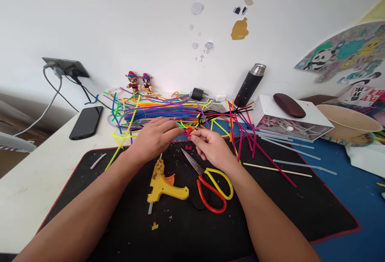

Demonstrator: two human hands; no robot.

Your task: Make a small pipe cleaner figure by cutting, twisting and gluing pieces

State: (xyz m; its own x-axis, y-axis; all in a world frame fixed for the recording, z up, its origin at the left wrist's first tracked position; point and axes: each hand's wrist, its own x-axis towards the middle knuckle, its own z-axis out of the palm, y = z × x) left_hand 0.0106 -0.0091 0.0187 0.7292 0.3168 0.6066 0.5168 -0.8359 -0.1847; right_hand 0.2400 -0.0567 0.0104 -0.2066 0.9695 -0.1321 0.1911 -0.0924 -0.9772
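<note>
Above the mat, my two hands meet fingertip to fingertip. My right hand [212,147] is closed, with thumb and index finger pinching a short magenta pipe cleaner [187,134]. My left hand [155,137] is palm down, its fingers closed at the other end of that piece; the grip itself is partly hidden. A small red and orange piece [189,130] shows just behind the fingertips. Below them lies a small bent magenta piece [188,147]. Scissors [200,169] with one red and one yellow handle lie under my right hand. A yellow glue gun [159,183] lies below my left hand.
A heap of coloured pipe cleaners [168,111] spreads along the wall, with two small figures [138,82] behind it. A phone [86,122] lies left. At the right are a black thermos [250,85], a white box [291,117], clear glue sticks [303,163] and a bowl [349,119].
</note>
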